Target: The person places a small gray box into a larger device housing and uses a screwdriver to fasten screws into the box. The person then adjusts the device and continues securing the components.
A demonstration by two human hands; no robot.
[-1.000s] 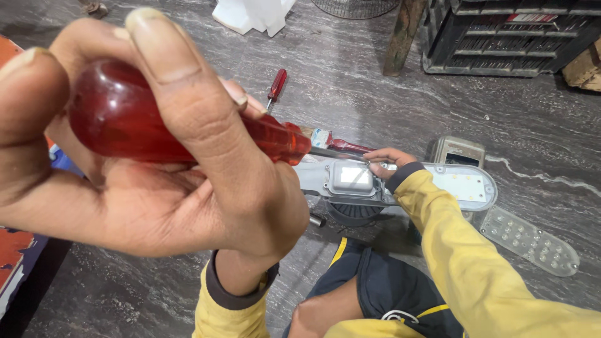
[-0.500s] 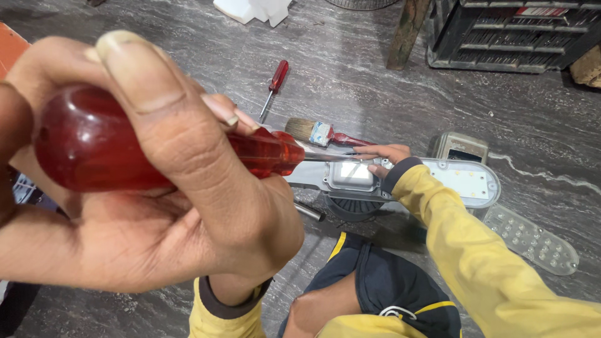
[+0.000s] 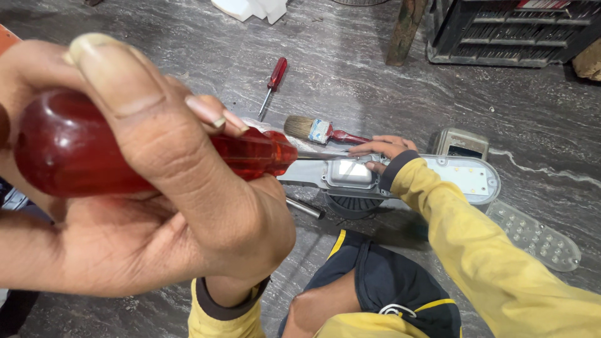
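On the grey stone floor [image 3: 188,56] lie a small red screwdriver [image 3: 273,80], a paintbrush [image 3: 322,131], a clear lens cover [image 3: 535,235] and a white foam block [image 3: 250,9], with a dark crate [image 3: 510,31] beside a wooden post [image 3: 405,28].

Red translucent-handled screwdriver [image 3: 156,156] held near-horizontal, shaft on grey lamp housing [image 3: 375,178] lying flat on floor.

We had only one view, from the camera worn on the head, and it looked steeply down over our knees at the grey stone floor [image 3: 188,37]. It sat very near the left hand [image 3: 144,213], which filled the left half of the frame, while the right hand [image 3: 382,150] lay farther off, right of centre. The crate [image 3: 507,31] marked the far edge, upper right.
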